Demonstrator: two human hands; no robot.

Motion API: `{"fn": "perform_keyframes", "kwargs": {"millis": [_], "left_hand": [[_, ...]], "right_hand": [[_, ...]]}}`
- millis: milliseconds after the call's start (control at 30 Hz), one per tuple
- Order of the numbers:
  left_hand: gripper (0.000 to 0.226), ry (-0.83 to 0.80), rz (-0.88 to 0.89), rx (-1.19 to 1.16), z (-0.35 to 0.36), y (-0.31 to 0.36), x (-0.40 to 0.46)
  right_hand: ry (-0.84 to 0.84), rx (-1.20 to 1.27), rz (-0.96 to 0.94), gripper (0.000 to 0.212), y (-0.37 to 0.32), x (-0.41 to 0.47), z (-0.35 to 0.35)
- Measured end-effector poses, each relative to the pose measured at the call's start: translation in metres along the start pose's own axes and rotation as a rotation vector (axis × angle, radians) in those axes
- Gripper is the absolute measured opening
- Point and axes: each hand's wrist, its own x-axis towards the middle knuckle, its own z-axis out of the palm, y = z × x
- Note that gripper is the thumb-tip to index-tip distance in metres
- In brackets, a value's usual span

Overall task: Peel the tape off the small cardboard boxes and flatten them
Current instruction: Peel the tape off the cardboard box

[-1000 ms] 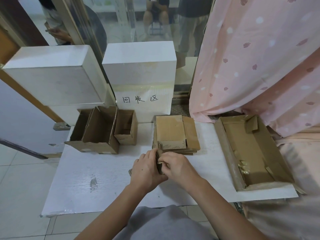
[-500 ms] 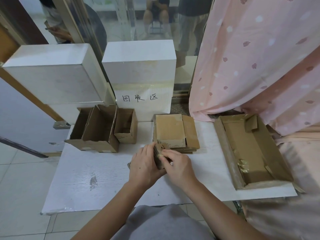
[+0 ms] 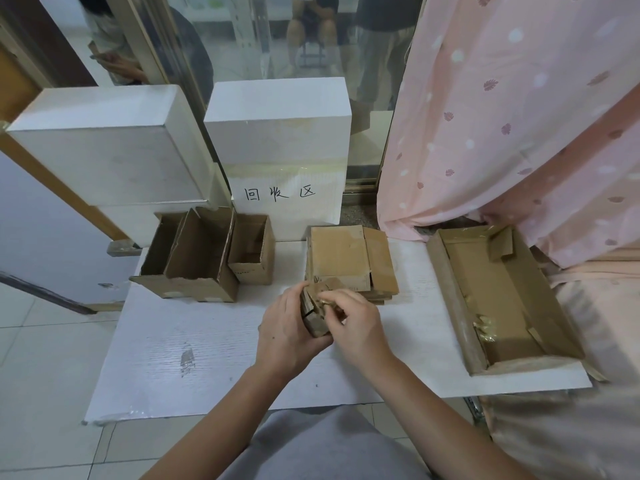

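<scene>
At frame centre, the left hand (image 3: 284,330) grips a small cardboard box (image 3: 317,311) held above the worktop (image 3: 207,358) — its long axis running up-down in frame — while the right hand (image 3: 356,327) pinches tape (image 3: 329,301) at its upper end, nearest the peel.

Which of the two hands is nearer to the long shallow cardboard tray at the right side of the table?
Right. The right hand is on the tray's side of the small box; the left hand grips that box from the far side.

bare white tabletop (image 3: 166,358) front-left, open boxes (image 3: 204,258) rear-left, flattened stack (image 3: 349,261) behind, tray (image 3: 450,292) right
</scene>
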Motion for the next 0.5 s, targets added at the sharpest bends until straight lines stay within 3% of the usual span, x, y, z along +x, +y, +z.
{"fn": "perform_keyframes", "kwargs": {"millis": [200,400,500], "left_hand": [[0.086,-0.019,-0.034,0.021,0.0,-0.003,-0.003],[0.089,-0.114,-0.037,0.057,0.007,-0.005,-0.003],[0.08,-0.167,-0.029,0.035,0.016,0.005,-0.003]], "right_hand": [[-0.174,0.149,0.189,0.022,0.001,0.0,-0.007],[-0.069,0.219,0.321,0.028,0.003,-0.004,-0.013],[0.001,0.157,0.345,0.029,0.01,-0.01,-0.018]]}}
